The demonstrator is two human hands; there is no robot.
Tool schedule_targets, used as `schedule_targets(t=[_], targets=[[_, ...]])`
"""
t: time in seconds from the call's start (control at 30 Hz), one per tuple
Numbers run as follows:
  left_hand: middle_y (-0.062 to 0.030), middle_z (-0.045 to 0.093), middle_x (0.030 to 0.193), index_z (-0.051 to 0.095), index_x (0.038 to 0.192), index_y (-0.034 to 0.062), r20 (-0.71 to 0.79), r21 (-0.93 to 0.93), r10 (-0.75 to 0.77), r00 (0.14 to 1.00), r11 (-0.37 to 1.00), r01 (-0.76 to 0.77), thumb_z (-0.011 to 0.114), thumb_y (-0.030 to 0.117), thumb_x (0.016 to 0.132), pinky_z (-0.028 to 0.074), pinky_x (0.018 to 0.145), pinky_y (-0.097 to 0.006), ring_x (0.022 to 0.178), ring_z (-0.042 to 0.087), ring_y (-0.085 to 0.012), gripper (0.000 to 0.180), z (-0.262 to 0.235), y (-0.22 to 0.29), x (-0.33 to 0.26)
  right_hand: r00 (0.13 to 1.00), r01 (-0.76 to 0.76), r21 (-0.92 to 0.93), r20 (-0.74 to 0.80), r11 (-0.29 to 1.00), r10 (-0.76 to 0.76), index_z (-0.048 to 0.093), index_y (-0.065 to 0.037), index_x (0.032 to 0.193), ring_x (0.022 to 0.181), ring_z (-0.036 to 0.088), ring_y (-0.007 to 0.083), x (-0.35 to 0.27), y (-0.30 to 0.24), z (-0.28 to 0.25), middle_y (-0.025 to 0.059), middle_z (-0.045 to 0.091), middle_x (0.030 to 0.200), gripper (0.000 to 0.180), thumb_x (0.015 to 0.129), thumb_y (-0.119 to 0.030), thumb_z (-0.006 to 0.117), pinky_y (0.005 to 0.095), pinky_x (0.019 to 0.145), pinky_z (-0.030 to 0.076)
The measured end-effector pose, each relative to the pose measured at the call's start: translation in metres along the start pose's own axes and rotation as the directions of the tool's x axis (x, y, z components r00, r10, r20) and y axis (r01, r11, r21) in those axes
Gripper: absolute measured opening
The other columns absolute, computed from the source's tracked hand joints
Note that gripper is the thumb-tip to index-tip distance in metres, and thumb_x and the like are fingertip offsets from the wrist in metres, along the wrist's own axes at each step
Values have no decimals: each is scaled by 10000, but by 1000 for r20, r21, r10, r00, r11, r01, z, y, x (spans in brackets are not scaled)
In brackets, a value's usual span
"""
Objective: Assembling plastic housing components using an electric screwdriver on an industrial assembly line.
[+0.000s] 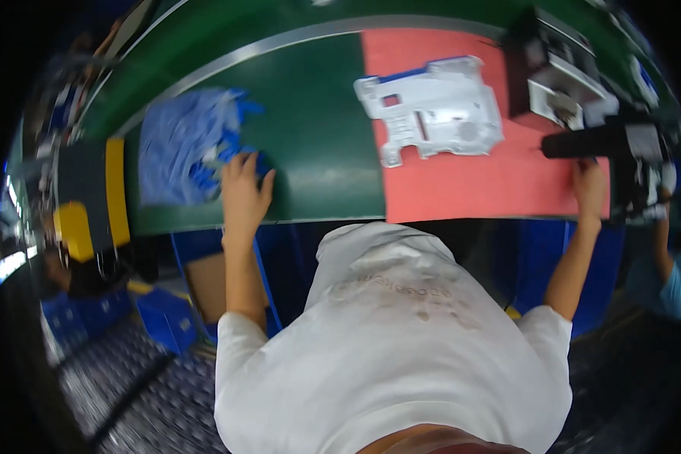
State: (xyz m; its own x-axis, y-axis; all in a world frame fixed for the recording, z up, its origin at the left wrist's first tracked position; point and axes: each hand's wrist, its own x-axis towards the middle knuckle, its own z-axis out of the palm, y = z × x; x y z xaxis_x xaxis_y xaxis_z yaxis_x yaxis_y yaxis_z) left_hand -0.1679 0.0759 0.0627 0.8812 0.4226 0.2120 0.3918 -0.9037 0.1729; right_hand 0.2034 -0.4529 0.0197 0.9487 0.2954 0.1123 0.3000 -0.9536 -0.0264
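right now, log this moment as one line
left hand: at blue pieces | right hand: at black tool, grip unclear | white molded part: lying on red mat

Crumpled pale-blue plastic (170,147) with darker blue pieces (230,144), upper left; black rounded tool (583,143), roughly horizontal, upper right.

A: What do we have at the left end of the green tabletop (314,113)?
B: We see a yellow-and-black case (116,193), and a pale metal rail (280,47) curving along the far side. A red mat (461,189) covers the right part.
A: And below?
B: We spot a blue crate (263,265) with a brown board (218,287) in it, then a smaller blue bin (166,321) left of that, above a dark, patterned floor (151,401).
A: Far right?
B: We make out a co-worker's light-blue sleeve (675,291), blurred near the rim.
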Motion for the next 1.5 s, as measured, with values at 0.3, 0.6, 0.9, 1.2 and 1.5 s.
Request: schedule_targets(t=[0.3,0.6,0.9,1.2,1.5], targets=[[-145,637,1014,676,968,-9,-190,-101,-43,981,995,24,686,93,817,462,857,-437,980,575,-355,182,6,-5,-13,929,124,913,30,388,-369,668,5,1091,855,663,128,-61,-211,-86,95,697,952,205,896,-47,629,270,725,524],[-103,681,911,657,915,22,-501,-293,-21,865,945,-146,647,93,891,493,770,-341,877,645,-254,75,4,3,-5,723,544,711,-128,445,-679,704,-6,936,708,612,244,-12,-290,-34,109,658,839,131,811,-41,684,322,648,473],[-26,466,811,527,1110,14,374,-799,-25,927,-516,308,438,272,1031,323,489,-210,607,401,-78,284,17,113,43,765,488,758,-131,433,-631,699,-4,944,711,636,207,-15,-290,-48,98,655,841,155,798,-57,699,301,669,502],[1,488,850,474,1169,51,477,-655,406,780,-428,623,314,545,1011,194,419,-197,511,303,-53,543,24,170,87,726,306,946,-161,103,-668,691,4,1022,821,601,122,-24,-294,-73,47,598,982,180,850,-47,680,237,720,472],[-140,611,1051,548,1170,22,-278,-610,265,923,694,-383,684,230,836,497,708,-348,843,628,-268,416,21,143,77,838,57,967,90,250,-539,676,22,1073,766,632,74,-9,-277,-41,59,694,911,228,856,-48,691,224,695,519]])
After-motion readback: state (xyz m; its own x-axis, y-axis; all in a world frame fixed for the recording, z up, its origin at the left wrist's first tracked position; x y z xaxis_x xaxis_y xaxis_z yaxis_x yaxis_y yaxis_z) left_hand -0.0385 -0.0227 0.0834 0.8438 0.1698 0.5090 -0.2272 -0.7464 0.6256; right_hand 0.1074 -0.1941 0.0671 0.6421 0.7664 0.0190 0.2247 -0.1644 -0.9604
